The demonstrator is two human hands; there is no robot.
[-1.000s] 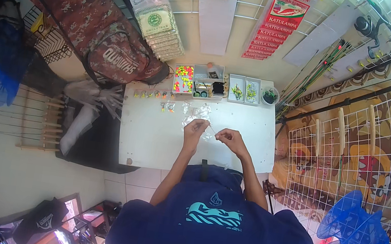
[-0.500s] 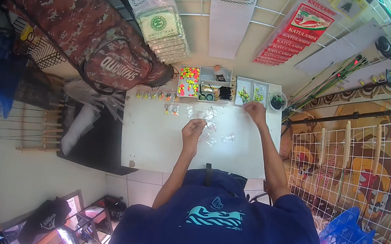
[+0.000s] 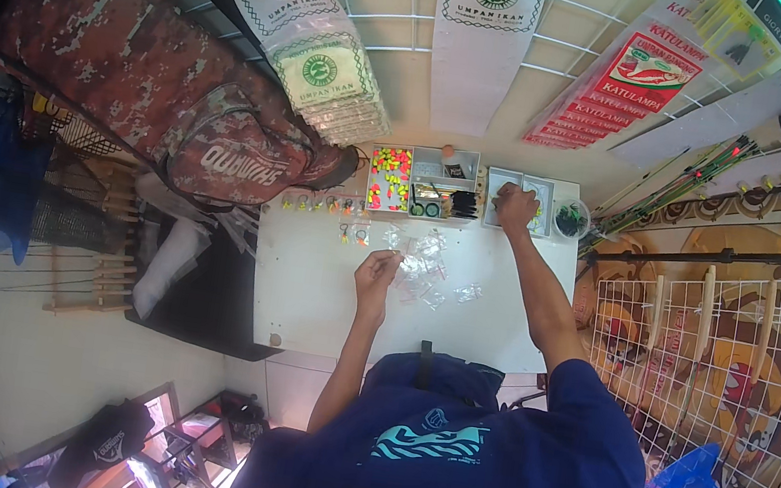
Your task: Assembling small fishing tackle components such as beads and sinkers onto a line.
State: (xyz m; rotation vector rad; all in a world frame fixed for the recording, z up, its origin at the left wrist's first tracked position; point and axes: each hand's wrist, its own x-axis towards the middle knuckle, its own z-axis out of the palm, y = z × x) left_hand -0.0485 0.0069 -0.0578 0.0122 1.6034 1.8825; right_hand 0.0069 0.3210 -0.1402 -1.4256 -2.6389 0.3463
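My right hand (image 3: 515,208) is over the white two-part tray (image 3: 487,220) at the back right of the table. Its fingers curl down into the left compartment and cover most of the small yellow-green pieces there. What they pinch, if anything, is hidden. My left hand (image 3: 375,280) hovers left of the table's middle, thumb and fingertips pressed together on something too small to make out. Just right of it lie several small clear plastic bags (image 3: 423,267). Small rigs with bright yellow and orange parts (image 3: 318,203) lie in a row further back on the left.
A divided box (image 3: 406,201) with bright floats, black pieces and a dark ring stands at the back of the white table (image 3: 321,304). Right of the tray is a round tub (image 3: 571,219) of dark green pieces. A camouflage rod bag (image 3: 234,145) leans at the left.
My right hand has moved from the tray's near edge in over its left compartment. My left hand stays pinched near the bags. The whole view has shifted slightly.
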